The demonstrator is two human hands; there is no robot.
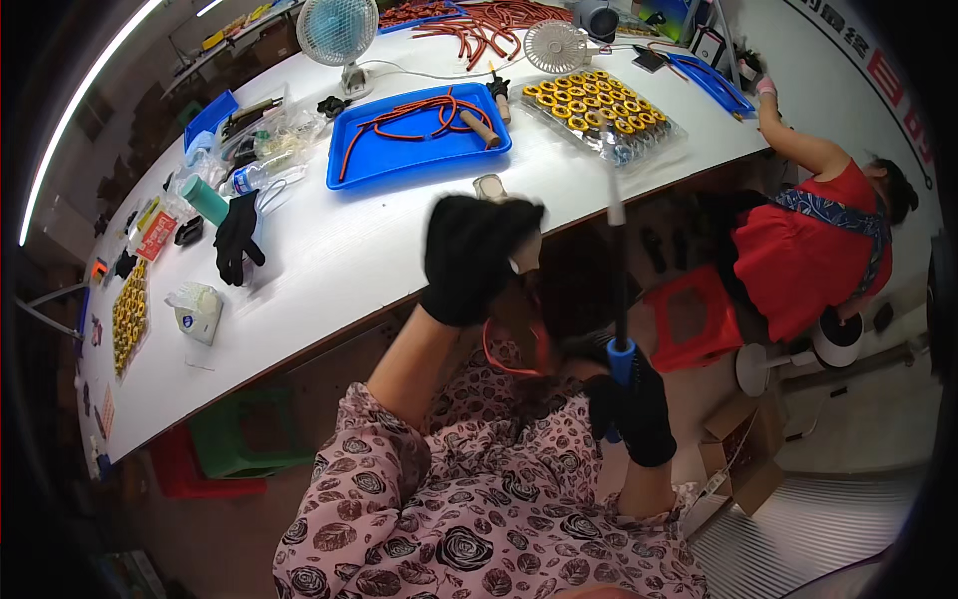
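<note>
My left hand (469,258), in a black glove and blurred, is closed near the table's front edge. A pale beige piece (526,254) shows below its fingers; what the fist grips is mostly hidden. Low on the right, my right hand (634,411), also black-gloved, wraps round the handle of a long tool (621,299). This tool has a blue collar, a dark shaft and a light tip pointing up and away; its exact kind is unclear. An orange-red hose (514,370) curves between my hands above my lap. Just beyond my left fist stands a small beige cylindrical object (489,187).
On the white table (309,270) lies a blue tray (399,165) with red hoses and a wooden-looking handle. Bagged yellow rings (599,105), two fans (337,30), a loose black glove (238,240) and a tissue pack (195,311) surround it. A person in red (808,250) works at right beside a red stool (694,317).
</note>
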